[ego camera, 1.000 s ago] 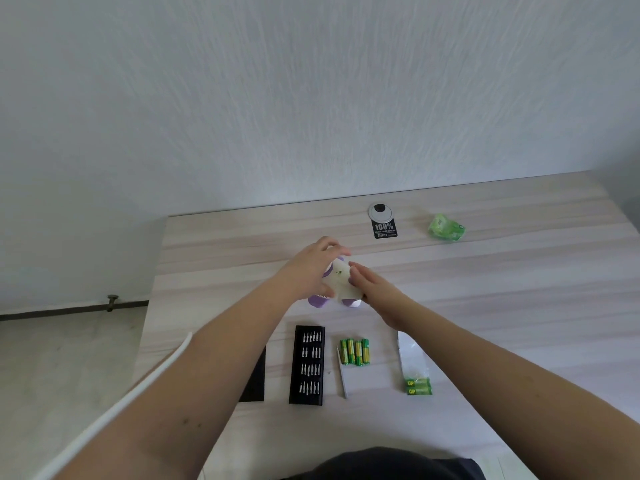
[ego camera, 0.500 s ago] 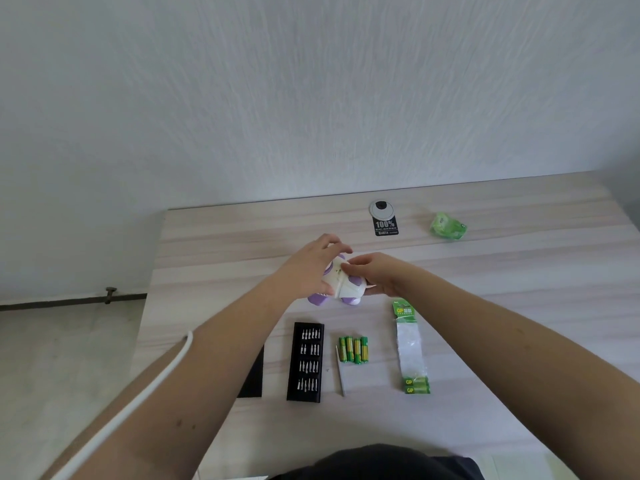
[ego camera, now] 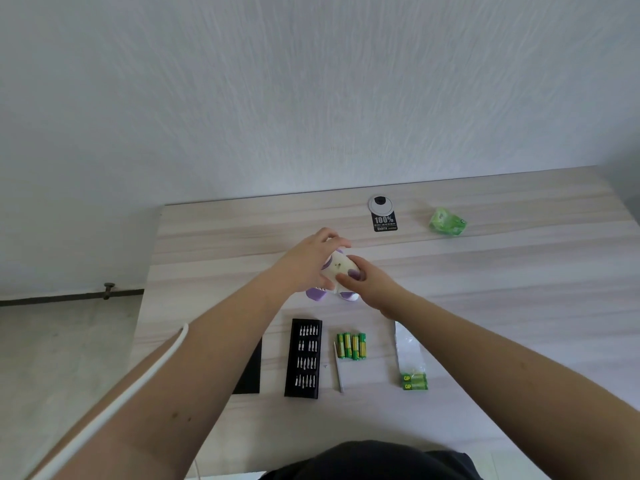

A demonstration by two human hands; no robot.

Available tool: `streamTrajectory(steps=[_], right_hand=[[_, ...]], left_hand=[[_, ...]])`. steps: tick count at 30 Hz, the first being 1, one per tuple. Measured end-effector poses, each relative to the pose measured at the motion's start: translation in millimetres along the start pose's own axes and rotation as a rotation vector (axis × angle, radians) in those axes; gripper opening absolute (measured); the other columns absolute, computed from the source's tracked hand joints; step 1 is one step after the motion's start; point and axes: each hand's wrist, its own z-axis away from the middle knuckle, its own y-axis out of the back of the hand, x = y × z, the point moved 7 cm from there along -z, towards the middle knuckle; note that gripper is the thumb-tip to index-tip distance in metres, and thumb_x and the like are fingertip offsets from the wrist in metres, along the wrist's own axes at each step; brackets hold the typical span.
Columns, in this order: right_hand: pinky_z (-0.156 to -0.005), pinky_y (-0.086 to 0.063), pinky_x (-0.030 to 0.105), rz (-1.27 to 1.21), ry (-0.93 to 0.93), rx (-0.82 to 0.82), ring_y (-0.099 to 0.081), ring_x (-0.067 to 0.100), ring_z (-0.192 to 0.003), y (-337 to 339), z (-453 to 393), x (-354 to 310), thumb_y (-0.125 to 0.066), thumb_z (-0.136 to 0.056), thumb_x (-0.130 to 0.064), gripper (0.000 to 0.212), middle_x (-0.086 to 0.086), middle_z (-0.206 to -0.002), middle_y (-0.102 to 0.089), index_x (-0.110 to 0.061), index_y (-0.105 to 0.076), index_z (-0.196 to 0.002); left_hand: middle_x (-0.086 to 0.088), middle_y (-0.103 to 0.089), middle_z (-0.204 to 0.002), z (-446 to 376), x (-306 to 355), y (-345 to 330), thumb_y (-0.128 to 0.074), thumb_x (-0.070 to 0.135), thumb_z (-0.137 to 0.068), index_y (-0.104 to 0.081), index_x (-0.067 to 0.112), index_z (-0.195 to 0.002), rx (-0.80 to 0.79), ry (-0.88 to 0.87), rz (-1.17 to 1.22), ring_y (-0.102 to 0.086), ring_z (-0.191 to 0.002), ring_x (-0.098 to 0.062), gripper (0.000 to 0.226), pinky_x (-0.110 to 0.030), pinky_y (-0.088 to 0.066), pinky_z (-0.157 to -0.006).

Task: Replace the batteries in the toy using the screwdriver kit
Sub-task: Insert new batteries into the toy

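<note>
**Both hands hold the toy over the table**

The toy (ego camera: 341, 271), white with purple feet, is at the middle of the table (ego camera: 519, 271), held between both hands with its pale underside turned up toward the camera. That looks deliberate: a small dark spot shows on the pale face, likely the screw of the battery cover, though it is too small to be sure.

The left hand (ego camera: 308, 263) reaches in from the near left and curls around the toy's left and far side, fingers arched over the top. The right hand (ego camera: 372, 284) comes from the near right and grips the right side, thumb laid across the front near a purple foot. Both forearms stretch well out from the body.

The tools lie near the person, within easy reach: the screwdriver kit (ego camera: 303, 358) open with its rows of bits, four loose batteries (ego camera: 351, 345) just right of it, and a battery pack (ego camera: 412, 362) further right. A screwdriver handle (ego camera: 338, 370) lies under the loose batteries, untouched.
</note>
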Motion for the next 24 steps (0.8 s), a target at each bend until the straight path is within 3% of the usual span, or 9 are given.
streamTrajectory(steps=[4,7,12,14,17,19,21,24], right_hand=[[-0.062,-0.047,0.011,-0.123,-0.004,0.005,-0.062,0.001,-0.087,-1.4,0.1,0.6,-0.068,-0.088,-0.018,0.043,0.006,-0.114,-0.064,-0.02,-0.054,-0.129],[-0.054,-0.048,0.008,-0.244,-0.037,0.037,-0.06,0.005,-0.085,-1.4,0.3,1.5,-0.071,-0.085,-0.008,0.043,0.008,-0.108,-0.062,-0.013,-0.057,-0.125],[-0.058,-0.05,0.011,-0.328,-0.046,0.074,-0.061,0.013,-0.097,-3.0,2.5,3.8,-0.074,-0.081,-0.008,0.051,0.012,-0.115,-0.063,-0.012,-0.057,-0.129],[-0.061,-0.051,0.012,-0.295,-0.018,0.096,-0.062,0.008,-0.089,-1.8,6.4,3.0,-0.074,-0.083,-0.012,0.049,0.009,-0.113,-0.064,-0.016,-0.057,-0.128],[-0.083,-0.058,0.031,-0.233,-0.002,0.131,-0.065,0.01,-0.078,-3.0,10.0,5.2,-0.074,-0.083,-0.02,0.054,0.004,-0.109,-0.063,-0.019,-0.053,-0.132],[-0.085,-0.056,0.033,-0.167,0.002,0.154,-0.066,0.01,-0.076,1.5,10.9,4.5,-0.073,-0.084,-0.023,0.056,0.001,-0.108,-0.062,-0.02,-0.05,-0.135],[-0.077,-0.05,0.02,-0.12,0.016,0.129,-0.063,0.007,-0.083,9.3,12.3,1.9,-0.067,-0.089,-0.026,0.05,0.0,-0.114,-0.062,-0.022,-0.049,-0.135],[-0.089,-0.043,0.024,-0.021,0.03,0.108,-0.058,0.016,-0.108,22.4,11.4,4.4,-0.064,-0.091,-0.03,0.052,0.003,-0.125,-0.061,-0.022,-0.048,-0.14]], left_hand=[[0.006,-0.038,-0.134,3.2,0.0,-0.3,-0.087,0.02,-0.059,-0.047,0.029,-0.135,0.016,0.003,-0.017,-0.05,-0.111,-0.019,0.086,-0.028,-0.044,-0.087],[0.006,-0.037,-0.135,7.4,1.2,-0.5,-0.085,0.019,-0.062,-0.047,0.029,-0.135,0.028,0.012,-0.021,-0.048,-0.112,-0.018,0.083,-0.025,-0.042,-0.084],[0.004,-0.037,-0.137,8.3,3.8,0.5,-0.086,0.02,-0.062,-0.046,0.029,-0.135,0.02,0.032,-0.042,-0.048,-0.113,-0.019,0.084,-0.024,-0.039,-0.086],[0.004,-0.039,-0.136,7.2,4.9,0.5,-0.086,0.023,-0.062,-0.045,0.029,-0.134,0.008,0.053,-0.067,-0.05,-0.111,-0.02,0.083,-0.026,-0.042,-0.087],[0.004,-0.043,-0.133,6.5,6.4,1.0,-0.087,0.026,-0.06,-0.046,0.028,-0.132,-0.005,0.093,-0.087,-0.053,-0.109,-0.02,0.083,-0.029,-0.046,-0.086],[0.003,-0.045,-0.132,6.1,8.0,1.1,-0.087,0.027,-0.061,-0.048,0.026,-0.132,0.003,0.11,-0.092,-0.054,-0.109,-0.02,0.081,-0.029,-0.044,-0.087],[0.003,-0.047,-0.129,5.8,11.5,-0.5,-0.088,0.028,-0.062,-0.052,0.024,-0.129,0.017,0.123,-0.086,-0.054,-0.108,-0.02,0.076,-0.026,-0.04,-0.083],[0.003,-0.048,-0.126,5.0,16.0,-5.0,-0.088,0.028,-0.063,-0.057,0.021,-0.125,0.038,0.128,-0.059,-0.053,-0.107,-0.02,0.07,-0.026,-0.039,-0.081]])
